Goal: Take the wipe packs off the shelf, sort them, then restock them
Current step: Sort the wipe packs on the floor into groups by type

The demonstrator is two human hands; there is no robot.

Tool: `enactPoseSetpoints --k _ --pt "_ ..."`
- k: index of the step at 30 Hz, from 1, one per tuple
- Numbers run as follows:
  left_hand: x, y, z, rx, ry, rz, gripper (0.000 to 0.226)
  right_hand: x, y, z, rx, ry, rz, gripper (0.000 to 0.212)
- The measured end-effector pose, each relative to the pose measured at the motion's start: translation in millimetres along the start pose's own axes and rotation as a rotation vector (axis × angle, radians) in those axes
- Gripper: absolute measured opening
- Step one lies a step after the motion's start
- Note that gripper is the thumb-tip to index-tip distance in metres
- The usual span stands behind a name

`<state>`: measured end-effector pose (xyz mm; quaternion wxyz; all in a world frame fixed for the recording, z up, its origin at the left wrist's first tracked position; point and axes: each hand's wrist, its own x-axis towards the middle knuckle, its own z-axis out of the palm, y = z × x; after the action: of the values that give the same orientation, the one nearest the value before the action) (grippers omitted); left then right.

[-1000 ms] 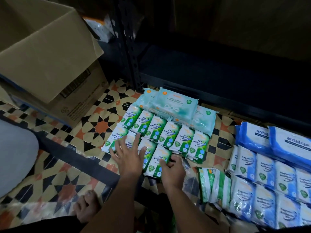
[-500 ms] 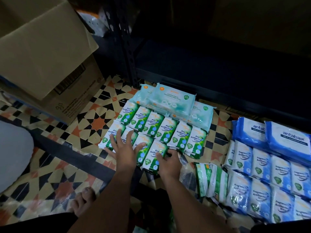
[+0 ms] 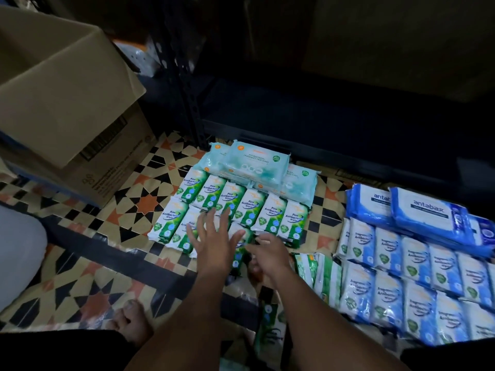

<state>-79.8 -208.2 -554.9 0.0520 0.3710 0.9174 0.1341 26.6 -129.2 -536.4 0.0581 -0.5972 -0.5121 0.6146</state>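
Wipe packs are off the shelf [image 3: 334,108], which looks dark and bare. We have green pine packs [image 3: 235,207] in rows on the floor [image 3: 128,210], blue packs [image 3: 417,266] grouped right. Left hand [image 3: 214,245] hovers, fingers spread; right hand [image 3: 267,253] loosely curled, grip unclear through blur. Sorting nearly done, we judge; restocking remains.

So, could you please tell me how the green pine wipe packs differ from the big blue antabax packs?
The green pine wipe packs are small, narrow and green and white; the blue antabax packs are larger, wider and solid blue. The pine packs lie in rows in the middle of the tiled floor, while the antabax packs sit at the right, overlapping smaller blue and white packs. Both are soft plastic wipe packs lying face up.
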Motion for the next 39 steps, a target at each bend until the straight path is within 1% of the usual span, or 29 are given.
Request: enactPoseSetpoints --k 2,4,6,7,8,10,11,13,15,16,18,21,24,26,29,32,33,34,36,37,38,39 --pt "-3.4 19.7 2.4 -0.006 0.058 0.128 0.053 -4.2 -1.9 -19.7 -0.041 0.065 -0.053 0.030" --pt "-7.0 42.2 4.3 -0.105 0.047 0.247 0.041 -4.3 0.7 -44.2 -0.123 0.170 -0.136 0.022" --pt "-13.0 64.5 6.6 -0.221 -0.038 0.349 0.033 -4.3 8.2 -71.0 -0.252 0.275 -0.204 0.017" --pt "-16.4 73.5 8.7 -0.267 -0.090 0.392 0.031 -4.4 13.8 -83.8 -0.345 0.320 -0.231 0.017" --pt "-20.1 81.3 12.4 -0.302 -0.138 0.429 0.028 -5.3 19.4 -96.7 -0.460 0.358 -0.254 0.021" --pt "-27.3 95.3 23.1 -0.330 -0.239 0.474 0.026 -7.0 32.7 -122.0 -0.668 0.373 -0.280 0.040" --pt "-30.6 100.8 28.2 -0.340 -0.288 0.489 0.028 -9.0 37.6 -133.4 -0.746 0.342 -0.279 0.051" --pt "-35.8 109.5 38.8 -0.344 -0.404 0.519 0.042 -16.5 44.9 -153.3 -0.897 0.194 -0.280 0.075" --pt "-38.4 114.4 47.8 -0.286 -0.512 0.550 0.066 -23.4 49.0 -163.6 -1.003 -0.027 -0.289 0.103" --pt "-38.5 116.5 50.5 -0.247 -0.549 0.556 0.076 -25.3 50.7 -165.9 -1.052 -0.100 -0.287 0.114" --pt "-37.2 119.1 53.2 -0.197 -0.587 0.559 0.087 -24.6 55.2 -167.3 -1.142 -0.134 -0.291 0.130" --pt "-33.4 121.1 54.0 -0.160 -0.630 0.577 0.089 -19.5 64.5 -164.1 -1.212 -0.094 -0.327 0.144" --pt "-28.5 119.1 55.2 -0.124 -0.682 0.606 0.092 -15.5 74.5 -161.8 -1.223 0.002 -0.407 0.150" --pt "-27.1 116.4 55.8 -0.100 -0.700 0.607 0.100 -14.4 76.9 -160.5 -1.194 0.020 -0.439 0.151" --pt "-27.9 111.1 56.3 -0.145 -0.706 0.523 0.111 -15.2 73.5 -157.5 -1.164 0.002 -0.458 0.151" --pt "-31.2 101.9 50.2 -0.268 -0.706 0.399 0.114 -17.0 70.6 -154.0 -1.125 -0.016 -0.516 0.144" --pt "-31.6 98.7 45.7 -0.309 -0.713 0.360 0.109 -18.1 68.9 -152.7 -1.100 -0.028 -0.526 0.140" --pt "-31.5 95.8 41.3 -0.361 -0.718 0.328 0.097 -19.8 66.3 -150.7 -1.052 -0.053 -0.521 0.137" --pt "-28.6 90.8 29.7 -0.520 -0.755 0.239 0.060 -19.8 61.5 -145.6 -0.850 -0.127 -0.461 0.133" --pt "-27.0 88.0 22.2 -0.610 -0.780 0.184 0.046 -21.6 57.9 -142.7 -0.720 -0.149 -0.426 0.133" --pt "-24.4 85.2 14.5 -0.687 -0.793 0.127 0.039 -24.6 52.6 -140.2 -0.590 -0.149 -0.395 0.129" --pt "-21.5 83.2 4.3 -0.757 -0.802 0.060 0.037 -28.4 45.9 -138.1 -0.459 -0.137 -0.358 0.119"
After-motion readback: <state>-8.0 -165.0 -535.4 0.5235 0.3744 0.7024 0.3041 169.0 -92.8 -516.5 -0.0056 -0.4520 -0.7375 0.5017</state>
